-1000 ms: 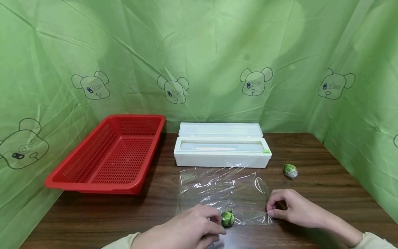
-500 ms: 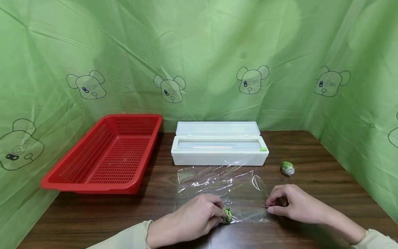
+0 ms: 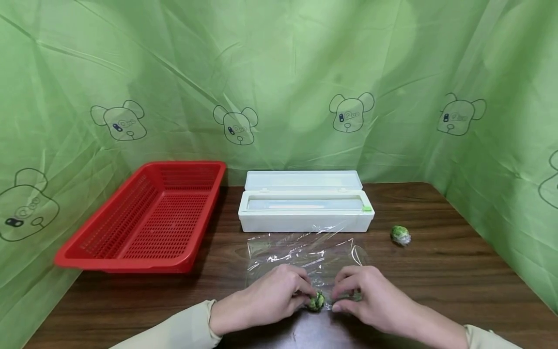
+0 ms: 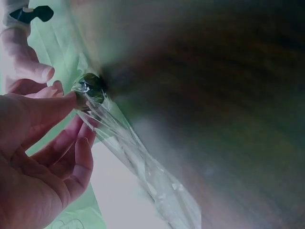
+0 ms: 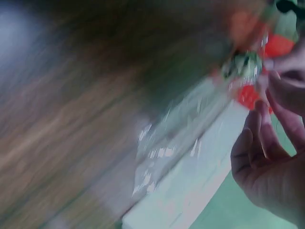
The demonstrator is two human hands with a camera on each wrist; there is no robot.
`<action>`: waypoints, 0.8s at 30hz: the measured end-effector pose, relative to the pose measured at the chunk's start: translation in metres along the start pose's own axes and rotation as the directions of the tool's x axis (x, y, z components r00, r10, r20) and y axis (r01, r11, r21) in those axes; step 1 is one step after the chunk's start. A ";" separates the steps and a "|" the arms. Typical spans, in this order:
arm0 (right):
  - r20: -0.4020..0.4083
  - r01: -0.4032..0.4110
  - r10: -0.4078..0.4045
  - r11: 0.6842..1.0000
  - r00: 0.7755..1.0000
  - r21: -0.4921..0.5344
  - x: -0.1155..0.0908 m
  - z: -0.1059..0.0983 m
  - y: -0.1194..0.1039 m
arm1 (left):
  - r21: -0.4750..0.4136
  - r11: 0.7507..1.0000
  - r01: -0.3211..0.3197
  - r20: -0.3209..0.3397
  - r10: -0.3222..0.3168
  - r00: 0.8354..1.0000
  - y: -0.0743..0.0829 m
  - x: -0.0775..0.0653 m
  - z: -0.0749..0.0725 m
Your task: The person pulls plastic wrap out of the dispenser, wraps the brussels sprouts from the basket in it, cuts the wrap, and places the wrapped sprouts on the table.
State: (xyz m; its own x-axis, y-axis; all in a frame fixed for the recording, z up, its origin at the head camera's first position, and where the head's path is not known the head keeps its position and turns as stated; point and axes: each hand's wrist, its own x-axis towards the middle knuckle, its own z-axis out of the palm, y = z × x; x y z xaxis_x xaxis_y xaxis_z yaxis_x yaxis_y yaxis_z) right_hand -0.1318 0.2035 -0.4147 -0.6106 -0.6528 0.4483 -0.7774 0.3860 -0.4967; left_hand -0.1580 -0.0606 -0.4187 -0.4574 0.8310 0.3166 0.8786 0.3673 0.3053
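My left hand [image 3: 272, 295] pinches a small green Brussels sprout [image 3: 317, 301] at the near edge of a clear sheet of cling film [image 3: 296, 257]. In the left wrist view the film [image 4: 143, 162] runs from the sprout [image 4: 90, 88] and covers part of it. My right hand [image 3: 366, 298] is just right of the sprout, with thumb and fingertips drawn together at the film's near right edge. The film between those fingertips is mostly hidden. Behind the sheet stands a white cling film dispenser [image 3: 301, 223] with its lid raised.
A second sprout [image 3: 400, 235], partly wrapped in film, lies at the right of the wooden table [image 3: 436, 271]. On the left is a red perforated basket [image 3: 124, 262]. Green fabric [image 3: 287, 72] hangs around the back and sides.
My left hand has taken hold of the sprout. My right hand, which held the film's right corner, has moved left close to the sprout, and the film's right side has shifted inward.
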 end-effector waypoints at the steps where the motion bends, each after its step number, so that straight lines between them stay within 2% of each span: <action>1: -0.004 0.001 -0.001 1.000 1.000 -0.005 0.002 0.004 -0.001 | -0.008 1.000 0.006 0.004 -0.006 1.000 -0.001 0.001 0.000; 5: -0.010 -0.003 0.003 1.000 1.000 -0.014 0.008 0.014 -0.002 | -0.039 0.999 0.033 0.011 -0.033 0.999 -0.003 0.003 -0.001; 14: -0.020 -0.073 0.072 0.996 0.997 -0.058 0.012 0.024 0.001 | -0.100 0.991 0.089 0.020 -0.087 0.996 -0.006 0.005 -0.002; 19: -0.013 -0.106 0.106 0.993 0.994 -0.060 0.013 0.025 0.002 | -0.103 0.988 0.111 0.025 -0.109 0.994 -0.006 0.005 -0.002; 24: -0.014 -0.103 0.102 0.993 0.995 -0.062 0.016 0.028 0.004 | -0.098 0.986 0.138 0.024 -0.136 0.990 -0.007 0.004 -0.002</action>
State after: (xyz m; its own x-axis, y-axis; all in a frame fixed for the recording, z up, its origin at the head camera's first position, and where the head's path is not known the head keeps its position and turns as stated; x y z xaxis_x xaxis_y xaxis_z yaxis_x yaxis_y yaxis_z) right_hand -0.1409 0.1768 -0.4301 -0.6891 -0.6004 0.4057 -0.7182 0.4911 -0.4930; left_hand -0.1668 -0.0608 -0.4177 -0.5692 0.7831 0.2507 0.7895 0.4353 0.4327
